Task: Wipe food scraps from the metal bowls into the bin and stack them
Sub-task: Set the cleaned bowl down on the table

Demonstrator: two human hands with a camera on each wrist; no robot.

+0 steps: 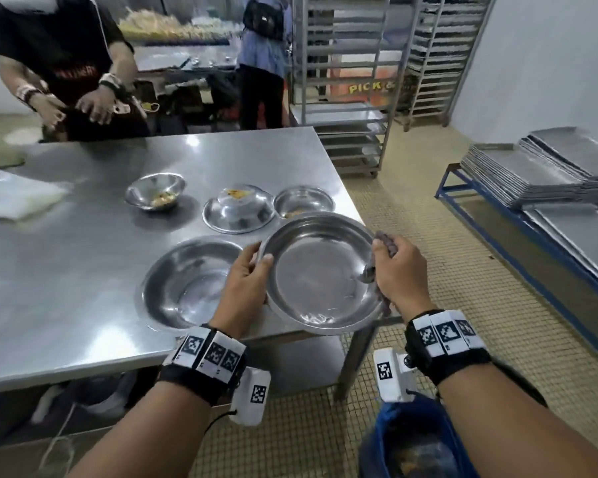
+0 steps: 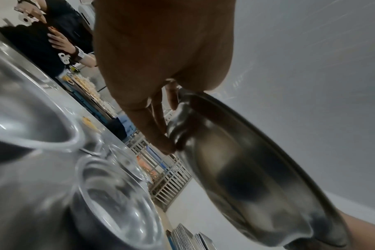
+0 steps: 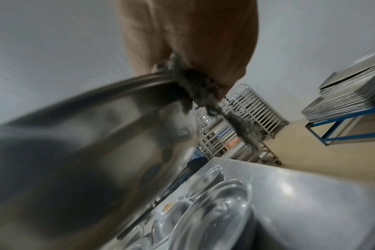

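stainless steel, wide and shallow, the round metal bowl (image 1: 320, 274) hangs in the air between both hands, tipped a little toward the person over the near corner of the brushed steel table (image 1: 83, 270). its inside looks bare of scraps. the left hand (image 1: 244, 288) grips the bowl's left rim, thumb hooked over the edge and fingers (image 2: 158, 135) curled against the underside. the right hand (image 1: 399, 270) is closed round a crumpled grey cloth (image 1: 385, 243) and pinches it against the bowl's right rim; the left wrist view shows that bowl (image 2: 246, 169) from below, and the right wrist view shows the cloth (image 3: 203, 89) trailing down past the rim (image 3: 118, 84).

just left of the left hand, a second large shallow steel bowl (image 1: 187, 284) sits on the table, empty inside. beyond the hands stand three more: a small deep steel bowl (image 1: 154, 191) holding yellowish scraps, far to the left; a wide steel dish with a smaller upturned bowl on it (image 1: 237, 208) carrying orange bits on top; and a small steel bowl (image 1: 302, 201) with a few scraps, partly hidden behind the held bowl's far rim.

below the right forearm, on the tiled floor, is a blue-lined bin (image 1: 415, 443) with dark contents. far to the right of the hands, flat metal trays (image 1: 532, 174) are stacked on a blue frame; beyond the table stand tall wire tray racks (image 1: 342, 81). across the table a person in a black shirt (image 1: 59, 63) leans over it, and another person (image 1: 259, 56) stands farther back.
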